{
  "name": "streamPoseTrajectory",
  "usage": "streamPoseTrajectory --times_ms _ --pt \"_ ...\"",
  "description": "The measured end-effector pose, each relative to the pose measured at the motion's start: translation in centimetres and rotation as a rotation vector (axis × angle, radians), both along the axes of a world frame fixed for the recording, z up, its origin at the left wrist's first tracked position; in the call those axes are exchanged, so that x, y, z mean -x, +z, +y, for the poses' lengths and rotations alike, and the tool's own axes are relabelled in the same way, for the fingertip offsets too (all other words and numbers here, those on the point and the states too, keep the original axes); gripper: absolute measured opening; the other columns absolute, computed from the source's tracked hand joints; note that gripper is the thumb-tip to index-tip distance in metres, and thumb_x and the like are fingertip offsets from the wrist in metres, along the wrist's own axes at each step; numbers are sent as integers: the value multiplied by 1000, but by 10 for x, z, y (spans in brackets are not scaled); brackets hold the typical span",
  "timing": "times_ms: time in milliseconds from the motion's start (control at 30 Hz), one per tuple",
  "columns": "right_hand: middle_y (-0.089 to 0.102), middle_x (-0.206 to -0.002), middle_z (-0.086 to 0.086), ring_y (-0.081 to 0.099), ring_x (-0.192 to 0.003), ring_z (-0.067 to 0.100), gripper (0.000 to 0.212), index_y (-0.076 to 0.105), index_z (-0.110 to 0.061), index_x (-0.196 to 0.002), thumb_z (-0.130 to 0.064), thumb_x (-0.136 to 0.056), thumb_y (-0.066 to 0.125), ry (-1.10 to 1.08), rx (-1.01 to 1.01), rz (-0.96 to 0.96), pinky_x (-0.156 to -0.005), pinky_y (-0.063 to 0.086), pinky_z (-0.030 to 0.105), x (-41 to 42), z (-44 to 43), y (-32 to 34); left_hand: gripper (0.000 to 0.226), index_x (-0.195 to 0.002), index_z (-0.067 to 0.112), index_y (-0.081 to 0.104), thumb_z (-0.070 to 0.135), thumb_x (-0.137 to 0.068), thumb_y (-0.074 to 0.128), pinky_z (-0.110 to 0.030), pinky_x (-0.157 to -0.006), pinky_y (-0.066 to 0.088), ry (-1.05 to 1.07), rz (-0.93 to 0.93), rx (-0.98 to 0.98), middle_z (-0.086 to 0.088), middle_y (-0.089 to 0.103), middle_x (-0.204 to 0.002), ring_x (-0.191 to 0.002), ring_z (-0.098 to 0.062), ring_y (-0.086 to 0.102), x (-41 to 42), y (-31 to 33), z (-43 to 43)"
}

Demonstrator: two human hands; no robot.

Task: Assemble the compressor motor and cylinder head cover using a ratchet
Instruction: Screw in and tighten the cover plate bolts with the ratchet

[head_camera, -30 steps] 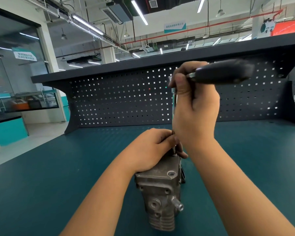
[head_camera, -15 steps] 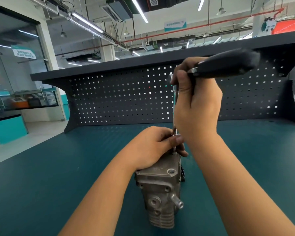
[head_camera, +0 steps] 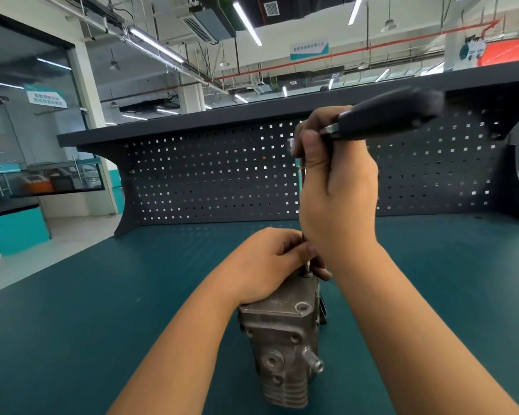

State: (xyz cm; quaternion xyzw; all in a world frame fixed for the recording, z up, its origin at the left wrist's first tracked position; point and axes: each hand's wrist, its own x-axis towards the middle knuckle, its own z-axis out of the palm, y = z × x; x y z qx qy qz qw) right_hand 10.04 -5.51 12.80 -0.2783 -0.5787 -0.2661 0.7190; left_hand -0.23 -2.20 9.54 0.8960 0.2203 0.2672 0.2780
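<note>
Head view looks down on the compressor [head_camera: 282, 339], a grey cast-metal body standing upright on the teal bench mat [head_camera: 102, 310]. Its ribbed lower part faces the camera, and a short threaded port [head_camera: 312, 359] sticks out of its near face toward the right.

Straight above the compressor is the ratchet [head_camera: 387, 119], with its black handle pointing out to the right and blurred at the far end. The right hand [head_camera: 336, 190] holds it near the head, fingers wrapped closed around the tool. From there a thin extension shaft [head_camera: 307, 266] drops to the far top corner of the compressor. Most of its length is hidden behind the right hand, so only a sliver near the top and the bright lower tip show.

The left hand [head_camera: 267, 262] rests on the compressor's top at the far left side. Its fingers are curled, and the thumb and fingertips pinch the shaft's lower end just above the casting — whether the tip sits on a bolt is too small to tell.

Behind the compressor stands a dark pegboard [head_camera: 207, 181].
</note>
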Motion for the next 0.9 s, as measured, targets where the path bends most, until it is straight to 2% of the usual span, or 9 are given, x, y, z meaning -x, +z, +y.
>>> streamPoseTrajectory --times_ms 100,167,267,333,367,533,600,667,900 --pt "57 -72 9 49 -59 18 21 54 -8 -86 -14 -96 36 -86 -55 80 -55 37 27 0 1 -3 28 -85 14 68 24 -98 46 -1 -61 37 -5 5 -12 21 69 -69 -67 16 58 -1 0 0" --pt "55 -71 -3 45 -52 9 23 45 -22 -83 -15 -101 32 303 37 281 -52 35 20 -6 -2 0 31 -88 10 68 27 -99 44 -4 -66 40 -9 19 1 14 73 -80 -75 11 62 -2 -2 1" --pt "57 -62 -6 37 -42 6 30 44 -16 -80 -19 -105 27 1087 194 680 -49 34 18 -19 -2 9 32 -87 11 68 27 -100 42 -8 -77 43 -14 38 15 8 75 -89 -86 3 64 -2 -3 2" --pt "57 -61 -6 36 -41 6 31 44 -15 -80 -21 -105 26 1262 251 744 -49 36 19 -26 1 10 32 -87 11 68 26 -100 42 -7 -78 42 -17 36 10 7 75 -90 -86 4 64 -3 -2 2" --pt "57 -62 -6 37 -43 6 31 44 -15 -80 -20 -105 26 1203 249 688 -50 36 19 -27 2 10 32 -87 11 67 26 -100 42 -8 -79 42 -14 37 9 6 75 -90 -87 3 64 -2 -2 2" --pt "51 -75 -11 46 -59 2 23 39 -33 -88 -13 -100 35 252 24 41 -56 38 19 -18 5 1 32 -89 12 67 29 -100 42 -19 -87 46 -40 16 80 3 75 -89 -89 -3 67 -2 -1 2" --pt "49 -75 -8 48 -64 10 24 35 -37 -90 -14 -97 36 82 -49 -56 -59 42 28 -15 6 1 32 -90 11 68 32 -98 45 -22 -87 47 -34 5 79 3 75 -88 -87 -2 67 -2 -1 2" --pt "49 -75 -9 48 -64 12 22 37 -36 -89 -15 -97 36 104 -60 -27 -61 42 31 -12 5 -1 32 -90 12 68 32 -97 45 -20 -84 47 -20 9 53 6 75 -87 -85 -2 67 -1 -1 2" --pt "55 -58 -7 34 -37 6 39 43 -17 -77 -33 -104 22 1415 272 671 -46 34 18 -21 -4 11 31 -85 17 68 28 -100 42 -18 -86 46 -30 41 8 10 74 -89 -89 1 65 -1 -2 1"
